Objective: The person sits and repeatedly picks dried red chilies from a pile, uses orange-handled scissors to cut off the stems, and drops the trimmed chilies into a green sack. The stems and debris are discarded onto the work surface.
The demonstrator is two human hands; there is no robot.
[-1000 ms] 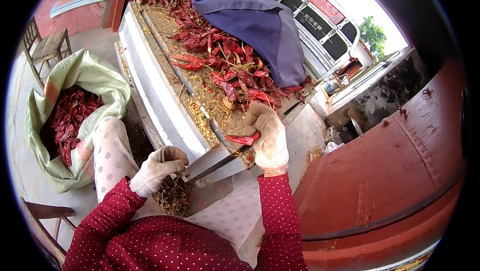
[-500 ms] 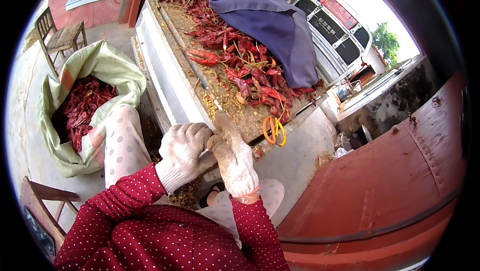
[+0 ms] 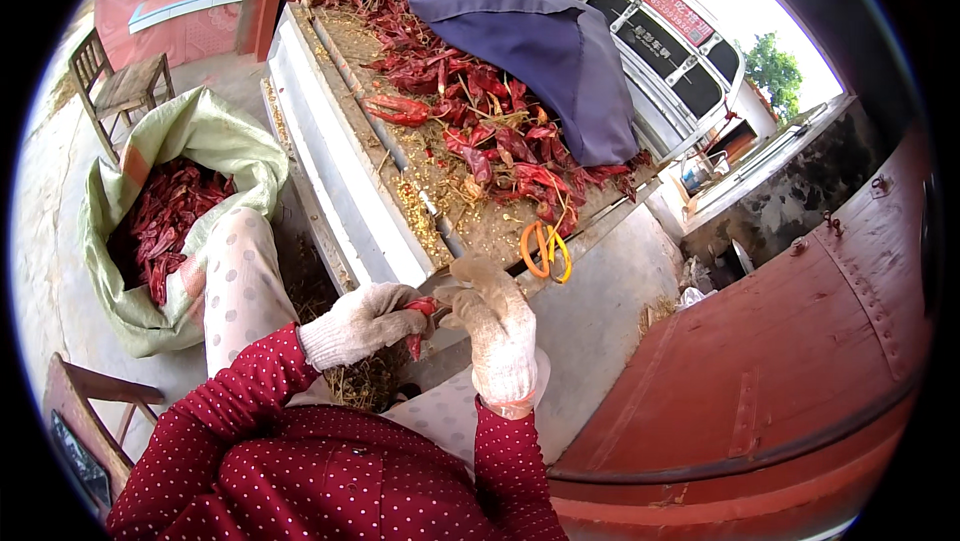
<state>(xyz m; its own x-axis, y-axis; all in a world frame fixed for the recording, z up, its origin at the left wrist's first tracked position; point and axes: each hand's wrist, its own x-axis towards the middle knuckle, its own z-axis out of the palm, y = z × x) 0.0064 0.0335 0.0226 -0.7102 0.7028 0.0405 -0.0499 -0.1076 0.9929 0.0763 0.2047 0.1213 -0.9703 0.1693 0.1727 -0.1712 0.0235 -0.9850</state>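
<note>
White knitted work gloves cover both my hands. My left hand (image 3: 362, 326) is closed around a dried red chili pepper (image 3: 416, 327), which pokes out beyond the thumb and fingertips. Close beside the pepper, my right hand (image 3: 490, 326) has its fingers raised and parted from the thumb, with nothing visible between them. The glove's fingertips look brownish. Ahead of both hands, a loose heap of dried red chili peppers (image 3: 480, 106) lies on the cargo bed (image 3: 345, 46) of a small vehicle. Purple-blue cloth (image 3: 530, 36) covers part of that heap.
Orange-handled scissors (image 3: 545, 251) hang at the bed's edge. A metal rod (image 3: 385, 136) lies along the bed among scattered yellow seeds. At my left stands an open pale green sack (image 3: 265, 156) holding red peppers. A wooden chair (image 3: 130, 81) is behind it; a red metal panel (image 3: 720, 361) rises at right.
My hands were together at the bed's corner. They have drawn back toward me and slightly apart, and a red chili pepper now shows in my left hand. The right fingers have spread.
</note>
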